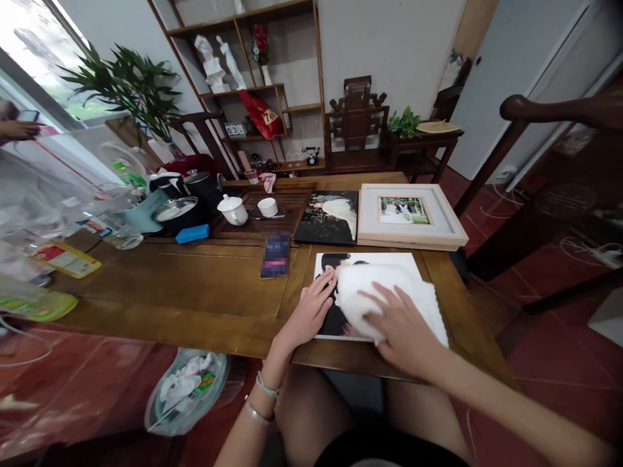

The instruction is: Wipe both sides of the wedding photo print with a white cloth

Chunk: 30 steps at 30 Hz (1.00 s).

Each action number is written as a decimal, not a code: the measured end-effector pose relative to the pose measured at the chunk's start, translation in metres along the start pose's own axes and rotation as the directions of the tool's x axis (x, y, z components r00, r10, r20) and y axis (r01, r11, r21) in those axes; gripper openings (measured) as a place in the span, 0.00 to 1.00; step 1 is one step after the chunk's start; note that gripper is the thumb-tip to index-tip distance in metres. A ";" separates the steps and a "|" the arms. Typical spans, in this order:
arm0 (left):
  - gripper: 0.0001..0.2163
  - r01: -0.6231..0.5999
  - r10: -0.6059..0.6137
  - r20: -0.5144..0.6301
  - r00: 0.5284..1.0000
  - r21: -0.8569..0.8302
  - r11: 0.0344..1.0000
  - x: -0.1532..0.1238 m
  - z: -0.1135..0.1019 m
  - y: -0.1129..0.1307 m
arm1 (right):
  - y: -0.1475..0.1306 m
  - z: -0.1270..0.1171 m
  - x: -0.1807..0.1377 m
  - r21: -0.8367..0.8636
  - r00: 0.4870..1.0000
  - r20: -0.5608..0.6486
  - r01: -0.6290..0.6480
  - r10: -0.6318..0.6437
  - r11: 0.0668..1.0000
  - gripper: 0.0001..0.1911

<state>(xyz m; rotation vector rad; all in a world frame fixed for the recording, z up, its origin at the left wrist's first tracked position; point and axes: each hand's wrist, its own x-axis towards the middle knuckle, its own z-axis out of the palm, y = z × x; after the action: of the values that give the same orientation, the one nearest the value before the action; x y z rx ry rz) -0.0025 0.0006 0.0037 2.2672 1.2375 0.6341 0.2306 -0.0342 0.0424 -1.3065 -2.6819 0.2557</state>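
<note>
A large photo print [370, 263] lies flat near the front edge of the wooden table [195, 285]. My left hand [309, 311] rests flat on the print's left edge with fingers stretched out. My right hand [402, 324] presses down on a white cloth [389, 288] that covers the print's right part, fingers spread over it. Behind the print lie a dark unframed photo [329, 217] and a pale framed photo [406, 214].
A phone [276, 254] lies left of the print. A tea tray with white cups [253, 209], dark kettles [189, 194] and a blue block [192, 233] stands at the back left. A waste bin [187, 389] sits on the floor under the table. A wooden chair [549, 168] stands to the right.
</note>
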 end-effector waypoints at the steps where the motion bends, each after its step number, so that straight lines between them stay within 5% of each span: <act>1: 0.22 0.006 -0.006 0.001 1.000 0.001 1.000 0.000 0.000 0.000 | 0.015 -0.003 0.009 -0.031 0.998 -0.038 -0.053 0.052 0.998 0.23; 6: 0.22 0.040 -0.040 0.016 0.999 0.017 0.999 -0.001 0.001 0.000 | 0.067 -0.010 0.018 -0.128 0.982 -0.100 -0.169 0.157 0.977 0.24; 12: 0.22 0.020 -0.020 0.001 1.000 0.017 1.000 0.000 0.002 -0.002 | 0.011 -0.001 -0.038 -0.004 0.998 -0.006 0.065 -0.065 0.998 0.19; 15: 0.22 0.009 -0.009 -0.006 1.000 0.006 1.000 0.000 0.003 -0.002 | -0.008 -0.003 -0.041 0.100 0.985 0.034 0.163 -0.167 0.981 0.21; 24: 0.21 0.025 -0.024 -0.010 1.000 0.014 1.000 -0.001 0.003 -0.002 | 0.081 -0.025 0.033 0.044 0.997 -0.045 0.057 -0.055 0.997 0.11; 30: 0.22 -0.007 0.007 -0.022 1.000 0.001 1.000 -0.001 0.003 -0.002 | 0.039 -0.024 -0.018 0.082 0.992 0.094 0.073 -0.080 0.994 0.20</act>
<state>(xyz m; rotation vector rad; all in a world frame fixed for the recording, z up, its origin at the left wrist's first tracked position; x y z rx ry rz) -0.0025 -0.0003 0.0002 2.2721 1.2408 0.6636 0.2765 -0.0226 0.0567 -1.1958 -2.7641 0.4219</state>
